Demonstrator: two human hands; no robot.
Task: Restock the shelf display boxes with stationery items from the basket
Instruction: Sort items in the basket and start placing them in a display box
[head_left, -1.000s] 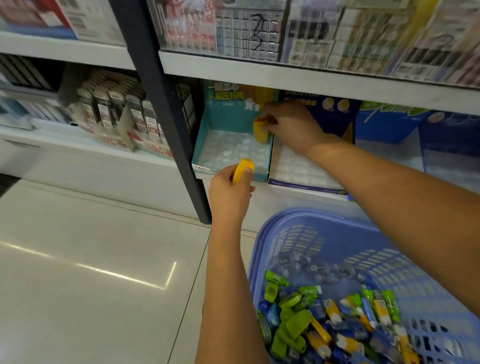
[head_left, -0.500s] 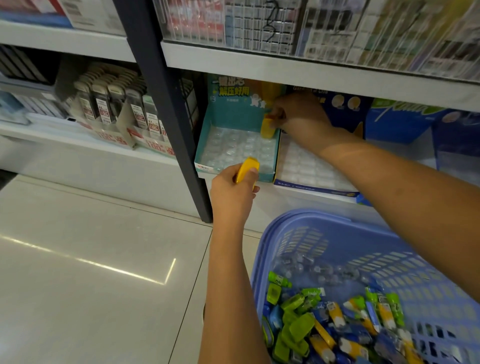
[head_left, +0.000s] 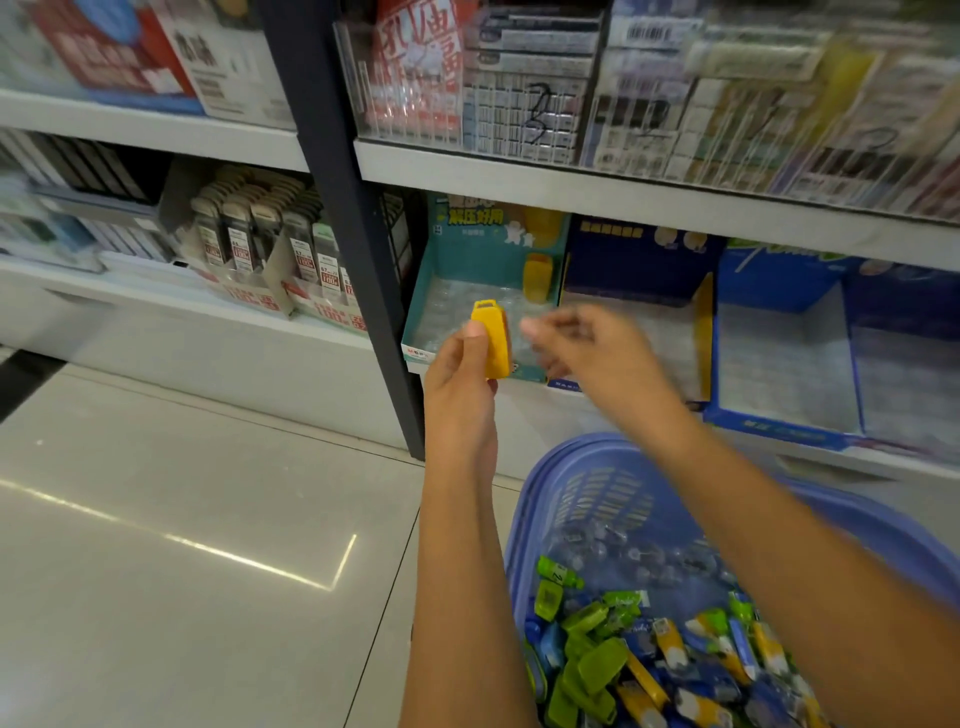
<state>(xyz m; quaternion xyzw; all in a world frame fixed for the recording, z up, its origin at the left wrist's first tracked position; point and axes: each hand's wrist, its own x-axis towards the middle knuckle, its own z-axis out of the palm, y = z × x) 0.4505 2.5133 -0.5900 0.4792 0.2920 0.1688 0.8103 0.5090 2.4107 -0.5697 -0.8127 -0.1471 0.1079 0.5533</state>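
Half a second ago the right hand was deep in the teal display box, its fingers closed on a yellow piece at the back right corner. Now the right hand (head_left: 592, 353) has come away and hangs in front of the box's front edge. It is motion-blurred, with its grip loose and spread, holding nothing that shows. The placed yellow piece (head_left: 537, 278) stands alone and upright in that back right corner of the teal display box (head_left: 423, 296), close against the side wall. The left hand (head_left: 460, 384) has risen slightly. Its grip pinches the held yellow piece (head_left: 492, 343) between thumb and fingers, upright, in front of the box's front edge rather than inside it.

The held yellow piece is a small flat body of orange-yellow plastic, longer than wide, with a squared loop at the top. The thumb covers its lower left edge. The box floor is a clear moulded tray. Lower down, the blue basket (head_left: 545, 483) holds a heap of green, blue and yellow wrapped pieces (head_left: 623, 670).
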